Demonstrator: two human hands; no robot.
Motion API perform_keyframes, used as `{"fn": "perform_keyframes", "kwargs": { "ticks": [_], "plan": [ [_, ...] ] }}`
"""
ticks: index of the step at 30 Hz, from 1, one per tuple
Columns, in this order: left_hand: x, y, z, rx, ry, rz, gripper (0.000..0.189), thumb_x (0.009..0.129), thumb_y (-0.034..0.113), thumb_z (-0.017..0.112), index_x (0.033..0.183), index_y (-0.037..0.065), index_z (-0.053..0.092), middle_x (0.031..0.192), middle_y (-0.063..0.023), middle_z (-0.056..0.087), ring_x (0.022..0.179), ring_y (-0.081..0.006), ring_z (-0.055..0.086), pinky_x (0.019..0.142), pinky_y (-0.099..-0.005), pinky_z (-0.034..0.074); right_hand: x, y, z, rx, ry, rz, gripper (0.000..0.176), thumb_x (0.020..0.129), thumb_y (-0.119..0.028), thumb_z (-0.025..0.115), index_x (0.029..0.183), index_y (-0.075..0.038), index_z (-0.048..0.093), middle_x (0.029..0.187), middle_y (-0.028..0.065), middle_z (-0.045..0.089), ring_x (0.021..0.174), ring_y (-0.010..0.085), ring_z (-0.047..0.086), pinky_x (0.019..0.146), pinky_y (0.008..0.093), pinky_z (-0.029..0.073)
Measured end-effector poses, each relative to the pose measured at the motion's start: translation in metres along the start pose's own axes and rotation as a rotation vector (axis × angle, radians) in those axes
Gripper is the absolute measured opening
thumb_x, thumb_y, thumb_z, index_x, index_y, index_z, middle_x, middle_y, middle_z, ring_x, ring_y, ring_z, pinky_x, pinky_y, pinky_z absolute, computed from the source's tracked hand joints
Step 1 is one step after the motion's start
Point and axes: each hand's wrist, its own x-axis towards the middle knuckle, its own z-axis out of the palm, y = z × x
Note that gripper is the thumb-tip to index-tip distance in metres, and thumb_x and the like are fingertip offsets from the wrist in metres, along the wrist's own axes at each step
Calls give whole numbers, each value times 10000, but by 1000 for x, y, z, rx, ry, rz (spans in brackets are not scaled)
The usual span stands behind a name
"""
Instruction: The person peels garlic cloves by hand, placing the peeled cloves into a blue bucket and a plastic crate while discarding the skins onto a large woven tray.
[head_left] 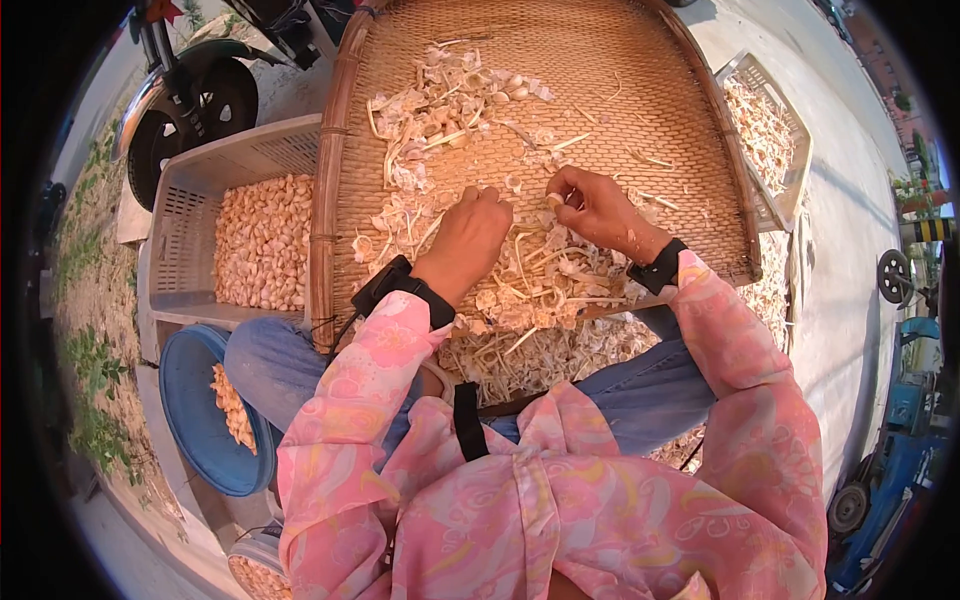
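A large woven tray [620,130] lies across my lap, strewn with garlic cloves, stalks and papery skins [540,275]. Over its middle, my left hand [468,238] is closed with its fingertips curled down; whatever they hold is hidden. Just to the right, my right hand [603,212] pinches a small pale garlic clove between thumb and fingers. A heap of cloves and skins [440,105] sits farther up the tray, beyond both hands.
Left of the tray stands a grey crate [185,225] of peeled-apart cloves, with a blue basin [190,400] below it. Another crate [795,130] is at the right. A wheel [215,100] stands at the upper left. Skins cover the ground beneath the tray.
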Motion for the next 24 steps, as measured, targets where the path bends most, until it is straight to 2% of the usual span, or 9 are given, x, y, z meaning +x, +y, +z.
{"fn": "perform_keyframes", "kwargs": {
  "ticks": [2,4,5,9,13,16,19,22,24],
  "plan": [
    [-3,1,1,-16,16,-27,190,707,-59,506,882,-15,565,823,-183,526,819,-363,512,726,-404,446,-8,6,3,533,7,72,140,806,-63,584,928,-22,530,825,35,588,729,116,609,583,235,468],
    [-5,-5,-3,-96,90,-56,219,695,-68,501,896,-15,571,831,-196,529,824,-366,516,723,-400,455,-11,5,2,658,-2,45,133,842,-78,580,962,-38,539,851,0,593,749,78,601,597,208,464],
    [-8,-9,-2,-142,132,-70,241,759,-46,501,981,-2,581,853,-142,564,793,-281,559,664,-346,479,-15,1,2,709,7,41,144,836,-87,590,963,-40,543,833,5,602,735,76,600,599,212,462],
    [-22,0,-35,-1227,34,-562,264,873,85,524,1128,22,551,869,-14,577,724,-95,570,615,-231,502,-14,-5,1,731,-34,54,159,850,-110,588,986,-38,551,872,10,598,764,89,603,617,213,471],
    [-48,6,-61,-1788,122,-650,278,879,55,498,1144,-25,516,883,-67,599,780,-129,604,687,-216,538,23,-17,20,673,158,228,175,875,-176,570,1004,-58,561,848,5,608,764,84,597,651,202,466],
    [-63,5,-61,-1999,190,-609,279,885,46,485,1149,-40,504,908,-89,601,795,-149,613,698,-234,543,49,-101,32,708,61,-179,227,885,-227,561,1023,-48,579,839,5,606,718,100,585,649,246,466],
    [-78,2,-57,-2077,376,-574,270,893,45,477,1148,-43,492,924,-77,578,776,-129,577,688,-222,514,71,-123,35,104,130,-510,224,879,-236,570,956,-26,582,782,13,592,661,91,547,585,274,439],
    [-79,7,-57,-1941,559,-572,203,895,52,485,1081,-27,508,926,-55,562,747,-99,536,661,-212,473,43,-120,46,-164,15,-446,214,869,-232,586,869,-20,567,682,5,543,598,65,481,516,250,383],
    [-77,11,-54,-1732,539,-539,182,895,54,489,1060,-20,513,931,-50,560,745,-90,533,655,-213,467,23,-113,58,92,-7,-202,231,848,-233,605,790,-19,540,613,36,510,553,111,466,490,272,373]
  ]
}}
